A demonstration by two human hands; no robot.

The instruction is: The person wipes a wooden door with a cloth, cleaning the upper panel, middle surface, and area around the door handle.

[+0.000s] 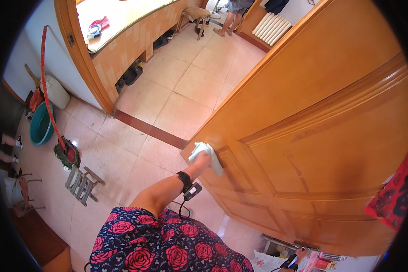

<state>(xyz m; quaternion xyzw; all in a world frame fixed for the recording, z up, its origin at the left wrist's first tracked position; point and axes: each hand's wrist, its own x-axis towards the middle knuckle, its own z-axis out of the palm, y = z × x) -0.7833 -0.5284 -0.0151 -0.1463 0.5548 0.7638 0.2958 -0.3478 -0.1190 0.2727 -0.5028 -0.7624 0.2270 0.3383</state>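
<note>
My left hand (202,159) grips a pale, folded cloth (215,164) and presses it to the wooden door (312,136), low beside its edge. The door is orange-brown with raised panel mouldings, and streaky marks show on its large panel. A black band with a small wired device (192,191) sits on my left wrist. At the lower right, my right hand (302,252) is small and partly hidden, close to the door's border; whether it holds anything is unclear. A band with a device (290,261) is on that wrist too.
A mop (68,153) with a red handle leans near a teal basin (41,125) and white jug (56,93). A small folding stool (83,185) stands on the tiles. Beyond the doorway frame (88,68), a person's legs (230,23) show. Another person's feet (17,149) are at left.
</note>
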